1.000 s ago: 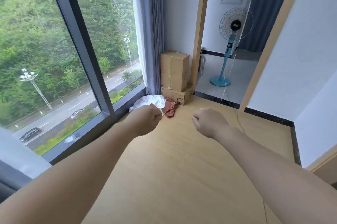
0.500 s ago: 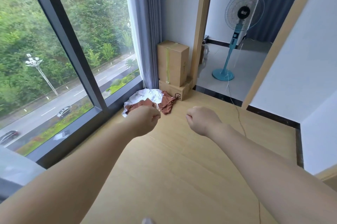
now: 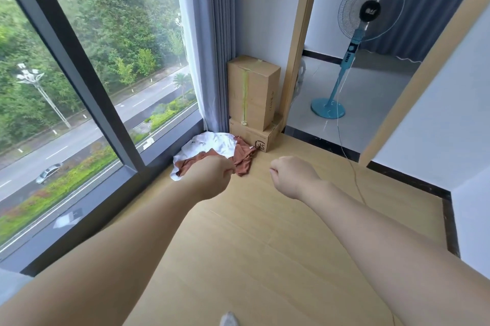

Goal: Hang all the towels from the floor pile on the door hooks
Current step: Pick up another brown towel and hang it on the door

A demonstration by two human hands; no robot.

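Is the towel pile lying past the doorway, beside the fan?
No, the towel pile lies on the wooden floor below the window, next to the stacked cardboard boxes.

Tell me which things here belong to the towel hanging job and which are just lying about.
Job: white towel, rust-brown towel, left hand, right hand, both empty fists. Door hooks not in view.
Lying about: stacked cardboard boxes, blue fan, grey curtain.
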